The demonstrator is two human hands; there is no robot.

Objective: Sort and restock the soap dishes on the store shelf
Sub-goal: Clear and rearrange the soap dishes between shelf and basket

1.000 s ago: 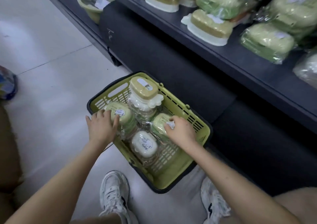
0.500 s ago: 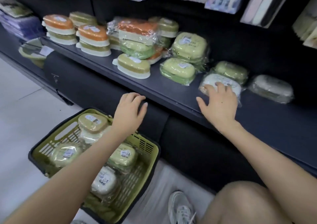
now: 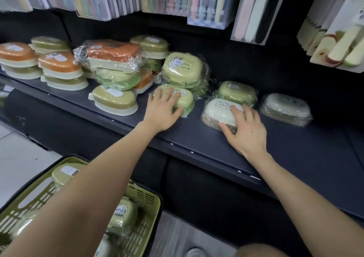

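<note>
- Several wrapped soap dishes lie in the basket at 7 o'clock, nearest the person, so I judge the restocking far from done.
- One second ago both grips were down among that stock. Half a second ago the left one hung in the air above it. It has since crossed to the shelf, carrying nothing.
- The left grip lies spread on the green dish just left of centre. Its fingers are nearly straight over the lid and the thumb runs along the near side: released, not clasping.
- The right grip, at 4 o'clock, is on the white dish, the same one it touched half a second ago. Its fingers lie flat on the lid with the thumb against the near rim, likewise unclenched.
- The white dish sits at 3 o'clock of the green one, a little apart, and both are near the shelf's front edge.
- With both grips on shelf goods, sorting seems to come first, probably shifting these two to group colours or open room.
- Farther back, a second green dish sits just behind the white one and a lone pale dish lies at 2 o'clock.
- The orange stacks stand at 10 o'clock.
</note>
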